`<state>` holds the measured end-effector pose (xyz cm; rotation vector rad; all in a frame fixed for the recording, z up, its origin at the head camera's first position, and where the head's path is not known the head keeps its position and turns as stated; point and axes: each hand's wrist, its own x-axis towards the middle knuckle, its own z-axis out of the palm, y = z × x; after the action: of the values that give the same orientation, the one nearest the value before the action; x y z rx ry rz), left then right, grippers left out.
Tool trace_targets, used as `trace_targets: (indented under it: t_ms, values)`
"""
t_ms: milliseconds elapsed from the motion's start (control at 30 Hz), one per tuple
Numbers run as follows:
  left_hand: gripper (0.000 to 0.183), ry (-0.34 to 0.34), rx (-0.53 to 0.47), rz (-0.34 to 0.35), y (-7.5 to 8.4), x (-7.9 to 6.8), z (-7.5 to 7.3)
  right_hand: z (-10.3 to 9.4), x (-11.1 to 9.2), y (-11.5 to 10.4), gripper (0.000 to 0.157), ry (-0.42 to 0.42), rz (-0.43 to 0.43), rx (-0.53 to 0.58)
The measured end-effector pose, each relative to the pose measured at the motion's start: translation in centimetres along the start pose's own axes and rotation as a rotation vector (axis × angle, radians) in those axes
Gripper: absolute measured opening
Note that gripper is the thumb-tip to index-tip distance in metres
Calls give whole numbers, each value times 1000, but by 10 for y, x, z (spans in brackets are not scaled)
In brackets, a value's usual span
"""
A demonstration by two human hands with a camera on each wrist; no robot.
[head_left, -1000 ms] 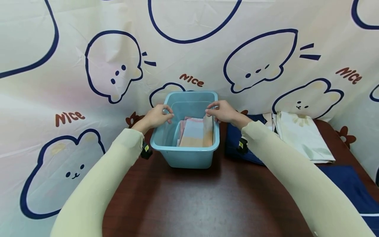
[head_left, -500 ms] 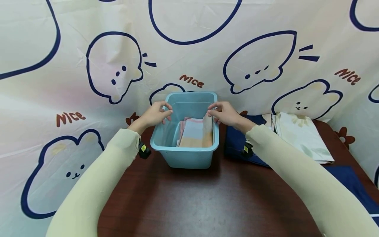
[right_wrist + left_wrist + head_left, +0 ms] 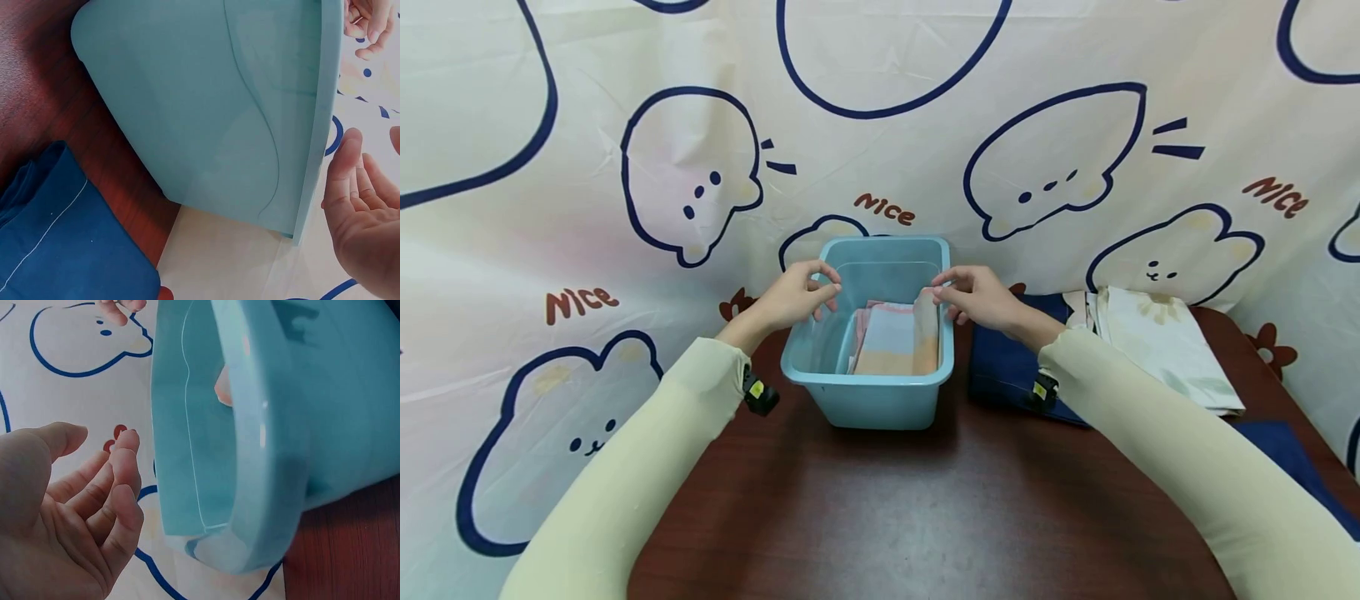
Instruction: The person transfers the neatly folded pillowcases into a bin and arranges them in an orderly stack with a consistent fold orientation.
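Observation:
A light blue plastic bin (image 3: 872,404) stands on the dark wooden table (image 3: 880,500) against the backdrop. Folded cloths in pale blue, tan and pink (image 3: 887,333) lie inside it, one edge rising along the right wall. My left hand (image 3: 793,296) hovers by the bin's left rim. In the left wrist view the left hand (image 3: 81,512) has loosely bent fingers, apart from the bin, with nothing in them. Over the right rim is my right hand (image 3: 981,297). The right wrist view shows the right hand (image 3: 365,212) empty too, beside the rim, fingers relaxed.
Right of the bin lies a folded navy cloth (image 3: 1003,362). A folded cream cloth with a flower print (image 3: 1157,342) sits farther right, and another navy cloth (image 3: 1285,458) is near the table's right edge. A printed fabric backdrop (image 3: 880,150) hangs behind.
My right hand has shifted a little to the right, away from the cloth's raised edge. The left hand has barely moved. The bin and cloths stay in place.

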<state>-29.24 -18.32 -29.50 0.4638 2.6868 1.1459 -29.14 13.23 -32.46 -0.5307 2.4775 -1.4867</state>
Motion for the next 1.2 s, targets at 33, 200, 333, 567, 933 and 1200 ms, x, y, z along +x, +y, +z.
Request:
trace_targets:
  t_ms: [33,200,333,567,933,1200]
  values:
    - [27,-1,-2,4,1,-1,1,-1,-2,1,34,-3,-3,1]
    - [27,-6,2,27,6,-6,7,-4,-11,3,34,-21,-21,8]
    - [25,-9,7,37,10,-9,9,-6,-18,4,37,-28,-35,16]
    - [24,-12,4,32,13,-16,11,-10,-30,5,37,-31,-32,7]
    - [23,8,23,55,21,-23,15,-22,-47,11,32,-28,-49,-11]
    - [21,-13,16,86,27,-30,24,-27,-62,22,30,-28,-71,-39]
